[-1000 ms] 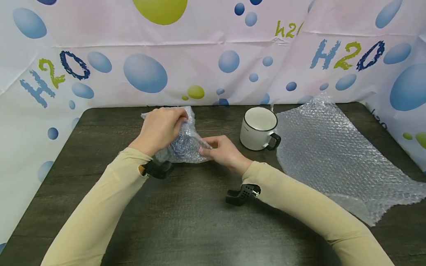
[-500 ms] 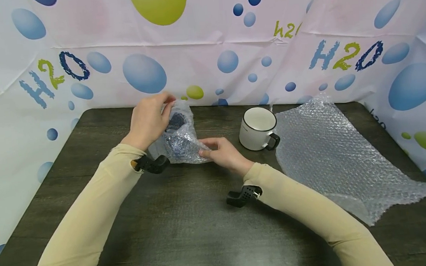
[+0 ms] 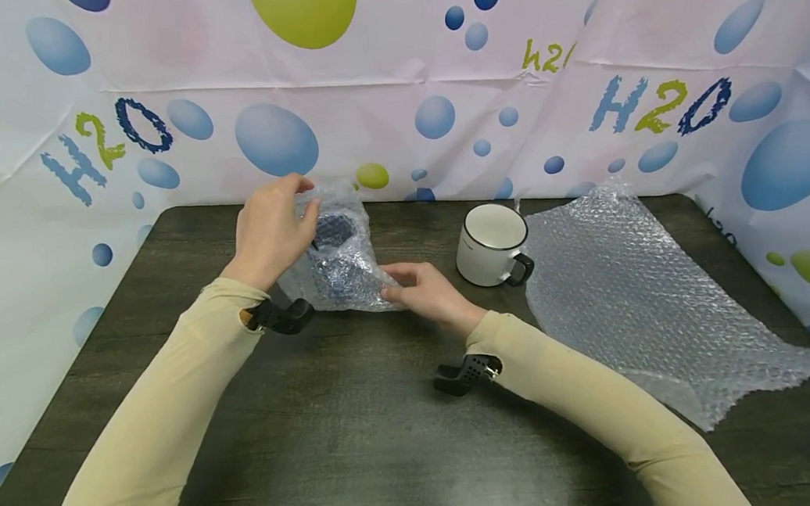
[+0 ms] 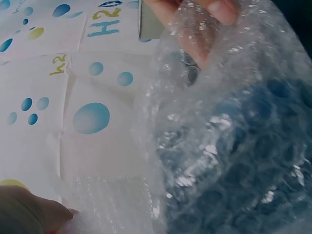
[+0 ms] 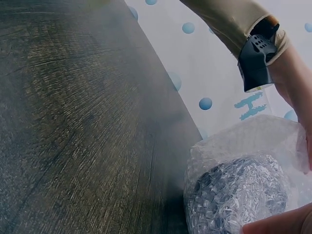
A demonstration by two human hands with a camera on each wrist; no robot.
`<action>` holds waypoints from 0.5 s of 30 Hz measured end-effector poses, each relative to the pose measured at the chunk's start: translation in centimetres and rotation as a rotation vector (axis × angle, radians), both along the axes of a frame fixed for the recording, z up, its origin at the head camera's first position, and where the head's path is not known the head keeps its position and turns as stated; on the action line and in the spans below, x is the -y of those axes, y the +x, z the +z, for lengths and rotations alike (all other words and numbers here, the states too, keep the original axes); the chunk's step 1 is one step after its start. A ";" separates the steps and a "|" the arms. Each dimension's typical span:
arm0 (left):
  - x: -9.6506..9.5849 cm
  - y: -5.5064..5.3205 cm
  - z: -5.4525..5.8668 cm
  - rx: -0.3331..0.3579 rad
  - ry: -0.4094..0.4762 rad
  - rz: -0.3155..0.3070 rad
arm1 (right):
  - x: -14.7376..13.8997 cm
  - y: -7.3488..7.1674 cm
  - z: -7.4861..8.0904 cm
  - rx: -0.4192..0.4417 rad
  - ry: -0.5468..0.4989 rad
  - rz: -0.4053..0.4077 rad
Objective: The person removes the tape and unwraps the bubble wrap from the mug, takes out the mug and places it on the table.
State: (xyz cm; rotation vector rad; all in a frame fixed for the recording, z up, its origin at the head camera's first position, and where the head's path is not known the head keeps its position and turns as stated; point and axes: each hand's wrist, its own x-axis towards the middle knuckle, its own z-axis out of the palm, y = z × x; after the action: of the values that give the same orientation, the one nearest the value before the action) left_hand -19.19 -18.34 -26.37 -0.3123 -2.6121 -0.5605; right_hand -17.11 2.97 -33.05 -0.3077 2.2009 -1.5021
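A dark blue object wrapped in bubble wrap sits at the back left of the table in the head view. Through the clear layers shows a dark round opening; its exact kind is blurred by the bubbles. My left hand pinches the wrap's raised upper edge between thumb and fingers. With its thumb and fingers, my right hand grips the wrap's lower right corner. The left wrist view has the blue shape under bubble wrap close up. In the right wrist view the bundle lies beside my thumb.
A white enamel mug with a black rim and handle stands right of my right hand. Beyond it, a large flat bubble wrap sheet spreads over the right side of the dark wooden table. A printed cloth hangs behind.
My left hand has moved up and left, drawing the wrap's upper edge up and away, so the dark opening shows more. The right hand has stayed nearly still at the corner.
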 end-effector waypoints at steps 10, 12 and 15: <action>1.1 0.9 -0.2 0.039 0.014 0.084 | -0.1 0.0 -0.2 0.002 -0.004 0.010; 1.3 1.1 -0.3 0.058 0.035 0.090 | -0.1 0.0 -0.2 -0.019 0.032 0.008; 1.5 1.3 -0.5 0.096 0.055 0.096 | -0.1 0.0 -0.3 -0.043 0.070 -0.006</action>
State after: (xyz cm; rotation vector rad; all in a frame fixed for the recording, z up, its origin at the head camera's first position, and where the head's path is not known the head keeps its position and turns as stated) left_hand -17.85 -19.88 -26.90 -0.1443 -2.6816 -0.6277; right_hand -17.12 3.06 -33.33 -0.3134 2.2843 -1.4306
